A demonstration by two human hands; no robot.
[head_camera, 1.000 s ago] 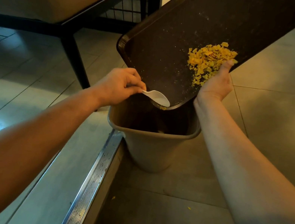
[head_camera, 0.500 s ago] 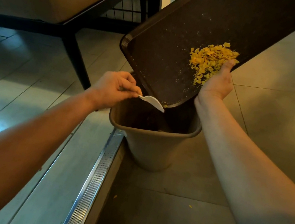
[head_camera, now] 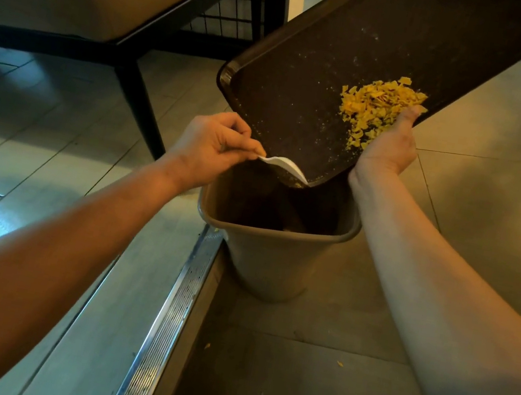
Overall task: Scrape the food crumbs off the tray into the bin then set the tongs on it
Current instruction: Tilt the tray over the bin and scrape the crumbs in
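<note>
Dark brown tray (head_camera: 311, 77) is tilting steeply, low corner hanging over the open mouth of the tan bin (head_camera: 271, 255), high end running off the top right of the frame. Right hand (head_camera: 388, 143) is gripping the tray's right long edge from beneath, thumb lying over the rim onto the tray face. Pile of yellow food crumbs (head_camera: 374, 107) is sitting on the tray just left of that thumb, touching or almost touching it, well up from the low corner. Fine pale specks are scattering across the rest of the tray face.

Left hand (head_camera: 212, 147) is pinching the handle end of a white plastic spoon (head_camera: 287, 167), fingers curled round it, knuckles up. Spoon bowl is pointing right and down, its tip meeting the tray's low corner directly above the bin; a little crumb residue is showing at that corner. The main crumb pile is lying well apart from the spoon, up and right of it.

Bin is standing on the grey tiled floor (head_camera: 493, 210), beside a metal drain strip (head_camera: 166, 330) running toward the near edge. A few yellow bits are lying on the floor near the bin. Dark-legged bench (head_camera: 132, 46) is standing upper left, a wire grid panel behind it. Tongs are not in view.
</note>
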